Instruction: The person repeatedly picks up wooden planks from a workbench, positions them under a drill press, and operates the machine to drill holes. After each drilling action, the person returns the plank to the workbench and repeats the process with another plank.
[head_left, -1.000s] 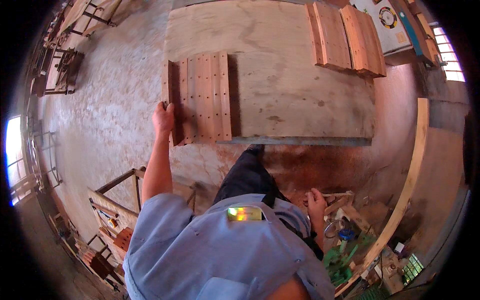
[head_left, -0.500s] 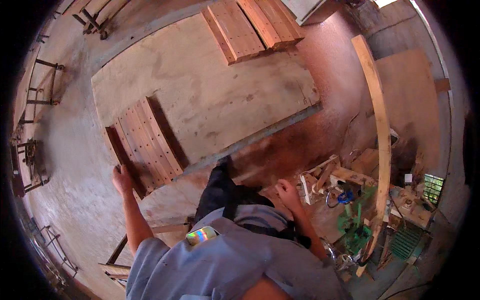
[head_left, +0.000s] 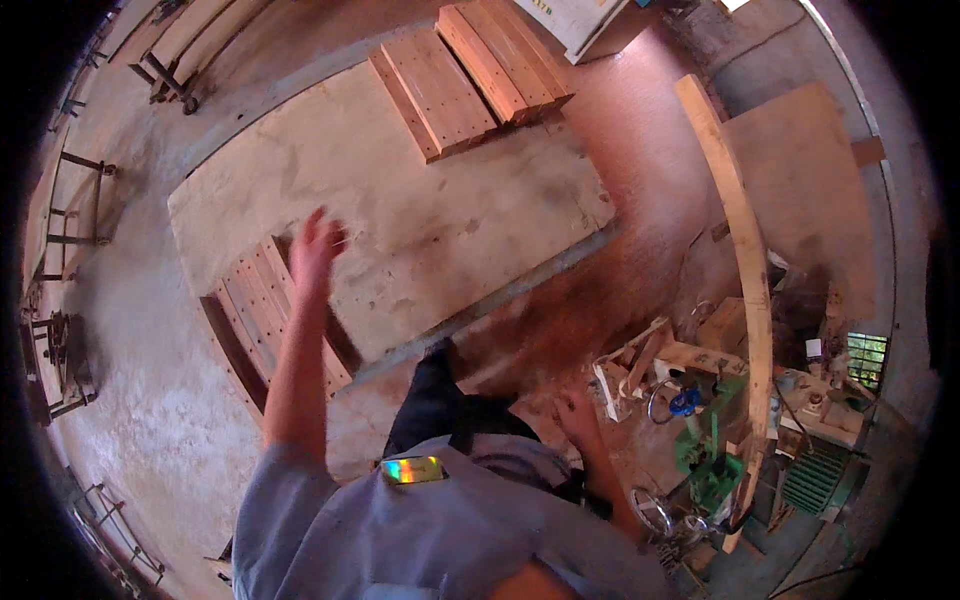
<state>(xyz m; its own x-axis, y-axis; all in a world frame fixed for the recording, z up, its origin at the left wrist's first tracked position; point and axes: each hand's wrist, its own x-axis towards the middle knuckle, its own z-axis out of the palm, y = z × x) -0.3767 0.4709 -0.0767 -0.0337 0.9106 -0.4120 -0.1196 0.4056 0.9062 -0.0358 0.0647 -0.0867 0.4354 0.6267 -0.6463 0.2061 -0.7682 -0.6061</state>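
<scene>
My left hand (head_left: 318,245) reaches over the near-left wooden boards, its fingers apart, slightly blurred and holding nothing. Below it lies a set of reddish-brown wooden boards (head_left: 240,310) with rows of dark holes, partly hidden by my forearm. These boards rest at the left end of a broad, pale, low platform (head_left: 400,240). At its far edge sit two more stacks of similar boards, a left stack (head_left: 435,90) and a right stack (head_left: 505,55). My right hand (head_left: 577,415) hangs beside my right hip, fingers loosely apart, with nothing visible in it.
A long curved timber (head_left: 745,250) stands on the right, by a green machine (head_left: 715,450) and a box of wood offcuts (head_left: 635,365). Behind it leans a brown sheet (head_left: 810,190). Metal racks (head_left: 80,205) line the left; a white cabinet (head_left: 580,25) stands at the far side.
My left hand has left the outer edge of the near-left boards and swung right and forward over them. My right hand has lowered slightly and its fingers have loosened. The view has shifted slightly.
</scene>
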